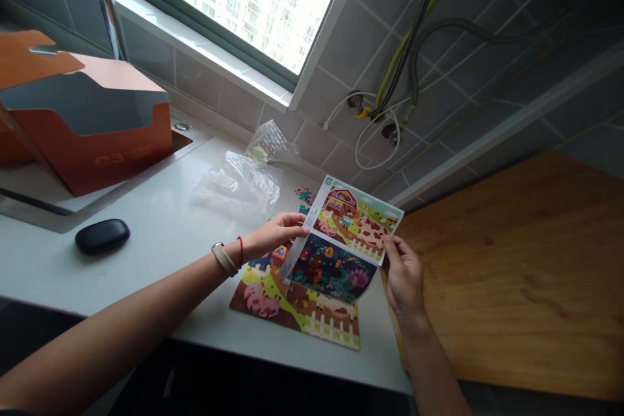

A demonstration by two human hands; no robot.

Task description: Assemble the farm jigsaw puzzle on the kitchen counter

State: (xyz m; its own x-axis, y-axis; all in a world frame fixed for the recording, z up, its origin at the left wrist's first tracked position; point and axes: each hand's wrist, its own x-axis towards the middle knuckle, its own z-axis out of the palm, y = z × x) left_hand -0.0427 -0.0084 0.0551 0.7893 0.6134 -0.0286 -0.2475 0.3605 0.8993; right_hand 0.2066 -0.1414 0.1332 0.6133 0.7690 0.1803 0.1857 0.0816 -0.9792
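Looking down from the head view, one sees a printed leaflet [358, 218] raised just above the worktop [160, 260], over a farm-scene puzzle [292, 307], and held between both hands at its opposite side edges. The left hand [275, 234] pinches the blank margin near the fold, its fingers closed on the paper; the right hand [404, 276] has its thumb over the front of the right edge and its other fingers curled behind, gripping too. Holding it by the edges probably keeps both pictures uncovered and the sheet fairly taut, while the lower panel [331, 266] slopes away from the fold. The puzzle lies flat close to the front edge of the worktop, perhaps so that printed and real scenes can be seen together, and the crumpled clear plastic [256, 182] sits behind it, seemingly pushed out of the way. Farther left are a dark oval case [102, 236] and an open orange box [117, 156]; a wooden board [517, 273] is at the right. As for direction, the leaflet's printed face is turned up towards the wearer, barn at the top and fence at the bottom, matching the puzzle, whose fence runs along its near edge. Each panel's long axis goes from side to side, dipping towards the right hand, with the pale margin at the left end.
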